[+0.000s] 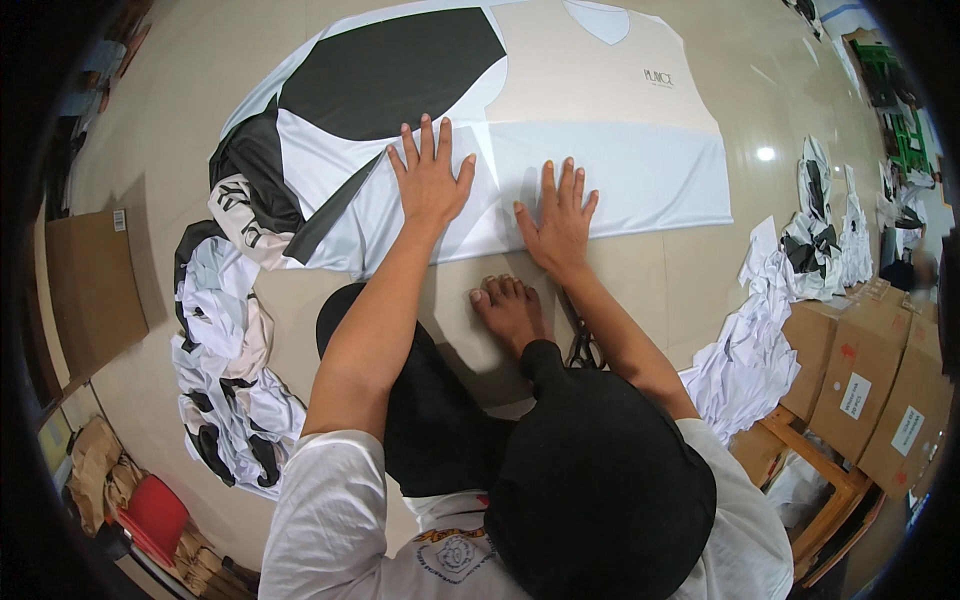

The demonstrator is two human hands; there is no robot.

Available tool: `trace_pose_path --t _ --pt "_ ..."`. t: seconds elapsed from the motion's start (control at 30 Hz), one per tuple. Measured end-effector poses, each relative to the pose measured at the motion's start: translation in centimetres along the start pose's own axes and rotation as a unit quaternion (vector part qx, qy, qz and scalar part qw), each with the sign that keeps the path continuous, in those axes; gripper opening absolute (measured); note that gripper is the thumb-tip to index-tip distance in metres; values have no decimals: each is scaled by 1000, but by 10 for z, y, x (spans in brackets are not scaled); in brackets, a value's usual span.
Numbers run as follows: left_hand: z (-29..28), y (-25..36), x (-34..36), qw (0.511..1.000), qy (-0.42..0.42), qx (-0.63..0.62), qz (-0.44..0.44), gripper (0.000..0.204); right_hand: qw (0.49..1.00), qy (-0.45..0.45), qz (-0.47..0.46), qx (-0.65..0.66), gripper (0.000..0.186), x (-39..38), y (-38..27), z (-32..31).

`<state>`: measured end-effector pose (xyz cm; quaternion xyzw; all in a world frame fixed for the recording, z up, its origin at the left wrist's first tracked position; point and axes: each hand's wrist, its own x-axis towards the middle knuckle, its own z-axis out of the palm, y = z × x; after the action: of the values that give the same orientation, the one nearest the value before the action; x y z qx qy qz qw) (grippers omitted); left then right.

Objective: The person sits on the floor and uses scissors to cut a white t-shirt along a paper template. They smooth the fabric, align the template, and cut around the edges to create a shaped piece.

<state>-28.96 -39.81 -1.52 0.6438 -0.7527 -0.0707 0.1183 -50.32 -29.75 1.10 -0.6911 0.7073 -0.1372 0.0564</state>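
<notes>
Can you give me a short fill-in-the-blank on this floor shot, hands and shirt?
1. Both hands, left hand and right hand, lie ____ on the shirt, fingers spread.
2. The shirt is spread out on the ____.
3. A heap of crumpled shirts lies on the person's ____ side.
4. The stacked cardboard boxes stand on the person's ____ side.

Missing words: flat; floor; left; right

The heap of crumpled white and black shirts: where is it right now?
In the head view the heap of shirts lies on the floor at the person's left, below the spread shirt under both hands and right of the flat cardboard.
</notes>
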Motion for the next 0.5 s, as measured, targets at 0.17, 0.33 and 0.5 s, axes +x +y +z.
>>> trace_pose_path --t 0.17,0.33,0.5 --pt "0 0 -2 1000 4 -7 1 78 994 47 31 93 65 -52 33 -44" --pt "-3 -1 -5 1000 0 -7 -17 78 984 -57 119 119 33 -163 59 -84" --pt "-6 25 -13 999 5 -36 -9 79 962 -156 149 170 34 -265 78 -99"
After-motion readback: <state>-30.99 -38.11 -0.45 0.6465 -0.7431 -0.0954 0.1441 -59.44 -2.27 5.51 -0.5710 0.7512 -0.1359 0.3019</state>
